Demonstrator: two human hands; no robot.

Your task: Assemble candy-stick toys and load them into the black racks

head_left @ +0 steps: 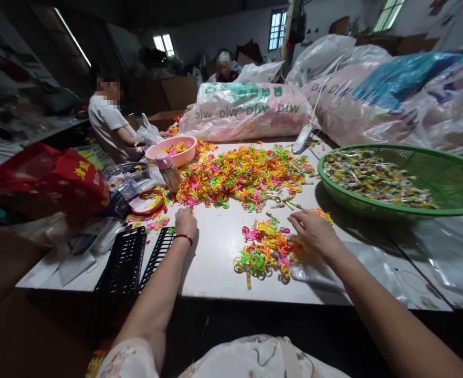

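Note:
A large heap of small bright plastic pieces, mostly yellow, orange, pink and green, is spread over the white table. At the heap's lower left edge is my left hand, its fingers curled together beside a pink piece; whatever is in them is hidden. My right hand hovers right of a smaller cluster of the same pieces, fingers stretched toward the left and slightly apart, with nothing visible in them. Several short, thin patterned tubes lie just beyond its fingertips. Under the right wrist rests a clear plastic bag.
A green basket of small wrapped tubes stands at right. Black slotted trays, a pink-lidded bottle, a pink basin and a red bag are left. Big filled sacks line the back. A co-worker sits at far left.

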